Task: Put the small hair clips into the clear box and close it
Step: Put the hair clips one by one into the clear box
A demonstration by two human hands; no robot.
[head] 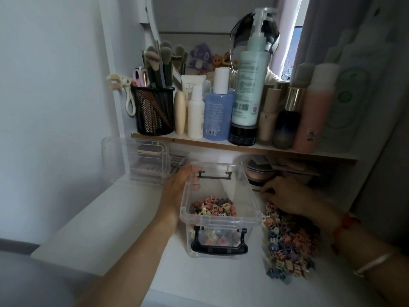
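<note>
The clear box stands open on the white desk, a black handle on its front and a black latch at the back. Several small coloured hair clips lie in its bottom. My left hand grips the box's left rim, fingers hooked over the far corner. A larger heap of loose hair clips lies on the desk to the right of the box. My right hand rests at the far end of that heap with fingers curled down; whether it holds clips is blurred. No lid is visible.
A shelf just above the box carries a black mesh brush holder and several bottles. Clear organisers stand left behind the box, jars right behind it. The desk edge runs at the lower left.
</note>
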